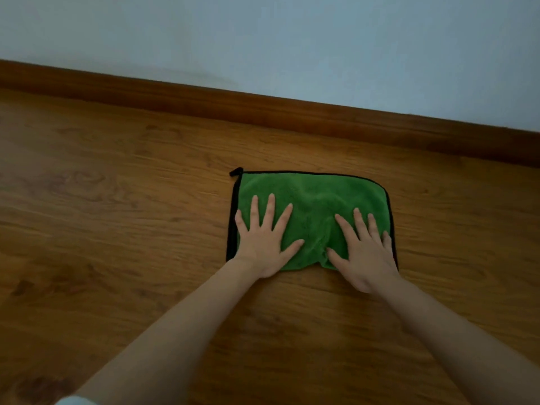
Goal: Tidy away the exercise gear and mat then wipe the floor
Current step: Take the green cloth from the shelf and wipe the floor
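A fuzzy green rectangular cloth (312, 206) — black-edged, slightly rumpled — lies flat on the brown wood-grain floor (117, 200) near the baseboard (263, 106). Left hand (264, 244) and right hand (362, 252) press it, fingers spread straight, grasping nothing.

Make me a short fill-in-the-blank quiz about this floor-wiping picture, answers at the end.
1. Both hands, the left hand and the right hand, press flat on a ____ cloth.
2. The cloth has a ____ border.
3. The floor is made of ____.
4. Its hanging loop sits at the far ____ corner.

Answers: green; black; wood; left
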### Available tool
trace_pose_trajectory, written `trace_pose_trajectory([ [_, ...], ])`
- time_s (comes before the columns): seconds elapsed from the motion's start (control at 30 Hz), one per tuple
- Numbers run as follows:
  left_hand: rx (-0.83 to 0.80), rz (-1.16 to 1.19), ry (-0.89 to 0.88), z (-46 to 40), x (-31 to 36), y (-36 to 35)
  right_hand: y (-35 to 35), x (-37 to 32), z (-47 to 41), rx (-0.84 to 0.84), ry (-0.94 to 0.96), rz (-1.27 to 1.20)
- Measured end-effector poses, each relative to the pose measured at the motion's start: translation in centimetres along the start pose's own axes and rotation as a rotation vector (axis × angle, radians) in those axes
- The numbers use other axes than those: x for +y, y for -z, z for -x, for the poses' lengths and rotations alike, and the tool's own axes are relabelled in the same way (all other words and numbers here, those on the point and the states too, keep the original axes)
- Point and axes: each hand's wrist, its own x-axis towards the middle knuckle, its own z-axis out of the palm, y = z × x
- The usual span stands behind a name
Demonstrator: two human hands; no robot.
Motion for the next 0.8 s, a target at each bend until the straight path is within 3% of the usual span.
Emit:
trace_pose_trajectory([
  [0.2, -0.013, -0.107, -0.105, -4.4, -3.7, 2.1, 1.8, -3.0, -4.7, -0.048, -0.114, -0.123],
  [0.5, 0.023, -0.124, 0.02, -3.0, -11.0, 3.1, 1.2, -7.9, -3.9, -0.14, 0.18, 0.012],
  [0.8, -0.054, -0.035, 0.082, 7.6, -10.7, -0.1, -1.4, -8.1, 0.8, -0.137, 0.342, 0.039],
])
